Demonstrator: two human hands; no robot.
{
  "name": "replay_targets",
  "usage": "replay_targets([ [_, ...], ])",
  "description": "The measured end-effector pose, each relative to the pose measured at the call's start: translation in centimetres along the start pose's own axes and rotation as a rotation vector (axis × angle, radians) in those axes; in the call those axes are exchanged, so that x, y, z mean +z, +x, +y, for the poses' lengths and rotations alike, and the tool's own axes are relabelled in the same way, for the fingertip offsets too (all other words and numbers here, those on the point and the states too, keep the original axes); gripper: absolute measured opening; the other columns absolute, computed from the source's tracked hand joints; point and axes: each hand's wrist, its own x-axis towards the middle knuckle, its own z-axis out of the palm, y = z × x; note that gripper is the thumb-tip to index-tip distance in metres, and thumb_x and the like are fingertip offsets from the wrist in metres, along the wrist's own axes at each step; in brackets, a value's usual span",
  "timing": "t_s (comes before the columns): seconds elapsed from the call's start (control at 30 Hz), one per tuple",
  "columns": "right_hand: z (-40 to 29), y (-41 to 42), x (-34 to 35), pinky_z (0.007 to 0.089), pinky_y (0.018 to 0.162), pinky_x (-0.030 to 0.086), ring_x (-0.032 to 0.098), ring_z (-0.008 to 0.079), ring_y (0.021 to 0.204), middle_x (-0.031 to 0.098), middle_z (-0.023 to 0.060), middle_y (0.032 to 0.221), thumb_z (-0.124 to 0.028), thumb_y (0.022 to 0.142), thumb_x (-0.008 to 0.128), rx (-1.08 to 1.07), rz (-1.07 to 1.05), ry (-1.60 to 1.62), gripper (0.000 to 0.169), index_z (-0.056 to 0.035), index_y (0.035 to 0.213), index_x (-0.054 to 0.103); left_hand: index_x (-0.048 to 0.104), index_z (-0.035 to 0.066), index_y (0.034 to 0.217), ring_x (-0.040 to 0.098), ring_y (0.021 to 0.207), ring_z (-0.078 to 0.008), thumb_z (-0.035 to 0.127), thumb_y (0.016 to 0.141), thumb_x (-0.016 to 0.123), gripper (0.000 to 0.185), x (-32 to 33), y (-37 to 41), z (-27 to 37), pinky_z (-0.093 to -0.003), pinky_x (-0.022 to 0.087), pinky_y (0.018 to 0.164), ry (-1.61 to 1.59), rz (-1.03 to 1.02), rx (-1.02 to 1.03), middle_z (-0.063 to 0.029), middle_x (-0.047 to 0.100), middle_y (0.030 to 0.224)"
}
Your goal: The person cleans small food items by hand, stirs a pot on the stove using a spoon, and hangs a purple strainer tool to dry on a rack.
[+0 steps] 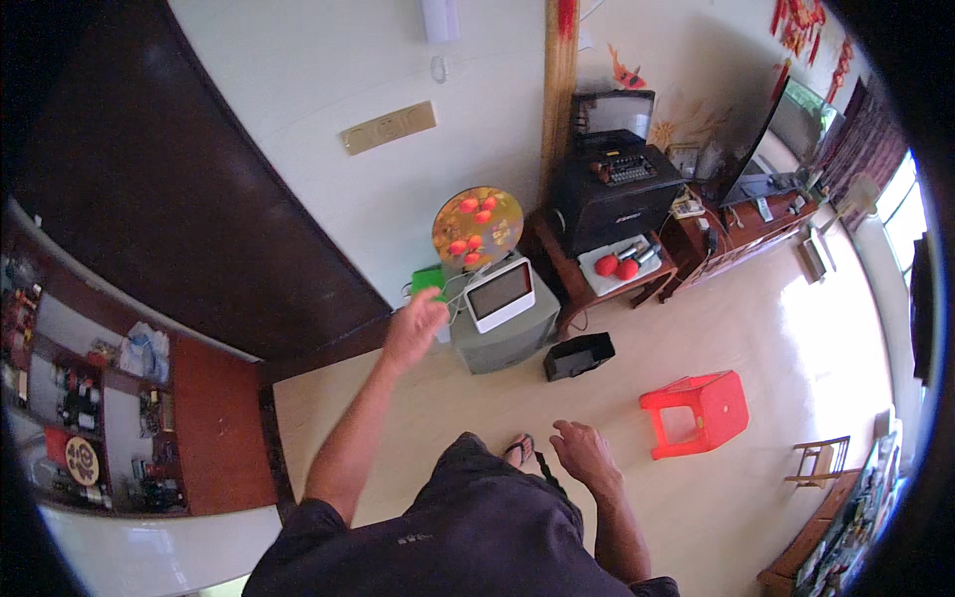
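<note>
My left hand (pixel 415 328) is raised in front of me, its fingers partly curled, near a green object (pixel 428 282) beside a grey cabinet (pixel 501 339). Whether it touches or holds anything there cannot be told. On that cabinet stand a white-framed screen device (pixel 500 295) and a round plate with a fruit picture (pixel 477 227), with white cables around them. My right hand (pixel 586 451) hangs over the floor with loosely bent fingers and nothing visible in it, between my sandalled foot (pixel 519 449) and a red plastic stool (pixel 697 414).
A black open bin (pixel 578 357) stands on the floor by the cabinet. Behind it, a wooden side table (pixel 664 272) bears a tray with two red-headed microphones (pixel 616 266) and a large black speaker (pixel 623 201). Shelves (pixel 104 388) line the left; a small wooden chair (pixel 821 463) is at right.
</note>
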Motion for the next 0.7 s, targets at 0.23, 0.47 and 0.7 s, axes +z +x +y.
replay_targets([
  [0.23, 1.3, 6.5, -3.1, 0.0460, 0.083, 0.056, 0.070, 0.0377, 0.096, 0.072, 0.0203, 0.104, -0.021, 0.094, 0.065, 0.237, 0.147, 0.099, 0.030, -0.0021, 0.117, 0.067, 0.060, 0.002, 0.131, 0.071, 0.100, -0.0231, 0.032, 0.092, 0.071, 0.050, -8.3, 28.0, -1.3, -0.0375, 0.055, 0.088, 0.517, 0.129, 0.246, -0.0181, 0.069, 0.123],
  [0.47, -0.3, 8.0, -1.9, 0.0455, 0.088, 0.055, 0.070, 0.0364, 0.098, 0.073, 0.0195, 0.104, -0.022, 0.094, 0.062, 0.618, 0.206, 0.173, 0.031, -0.0021, 0.116, 0.068, 0.063, 0.000, 0.129, 0.062, 0.121, -0.0283, 0.027, 0.091, 0.070, 0.047, -14.2, 49.6, -4.0, -0.0394, 0.047, 0.105, 0.590, 0.225, 0.277, -0.0175, 0.067, 0.129],
  [0.7, -4.0, 10.9, -1.5, 0.0461, 0.089, 0.054, 0.069, 0.0372, 0.100, 0.072, 0.0214, 0.107, -0.023, 0.095, 0.059, 0.813, 0.195, 0.271, 0.030, -0.0021, 0.115, 0.068, 0.062, -0.006, 0.127, 0.062, 0.113, -0.0287, 0.024, 0.095, 0.067, 0.044, -13.8, 53.3, -3.8, -0.0386, 0.049, 0.097, 0.569, 0.197, 0.286, -0.0191, 0.064, 0.125],
])
